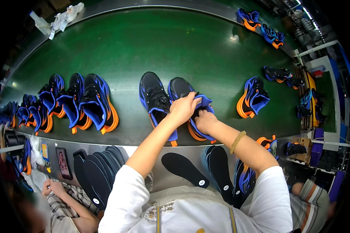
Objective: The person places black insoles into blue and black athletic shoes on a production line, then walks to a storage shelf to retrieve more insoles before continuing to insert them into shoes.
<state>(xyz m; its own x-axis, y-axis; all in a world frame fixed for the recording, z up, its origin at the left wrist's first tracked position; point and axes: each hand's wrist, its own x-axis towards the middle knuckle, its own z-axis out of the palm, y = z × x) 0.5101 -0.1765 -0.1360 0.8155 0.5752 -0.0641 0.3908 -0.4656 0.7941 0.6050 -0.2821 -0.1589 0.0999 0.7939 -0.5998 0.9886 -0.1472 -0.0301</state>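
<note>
I see open green belt (151, 46) beyond the two middle shoes (159, 101); shoe rows (77, 101) crowd the left, one sneaker (253, 98) the right.

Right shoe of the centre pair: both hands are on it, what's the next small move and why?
Probably finish working the collar open. The left hand holds up the blue tongue and collar of the right shoe, and the right hand has its fingers pressed in at the opening. Loose black insoles lie on the steel ledge nearby. Whether an insole is already inside is hidden.
</note>
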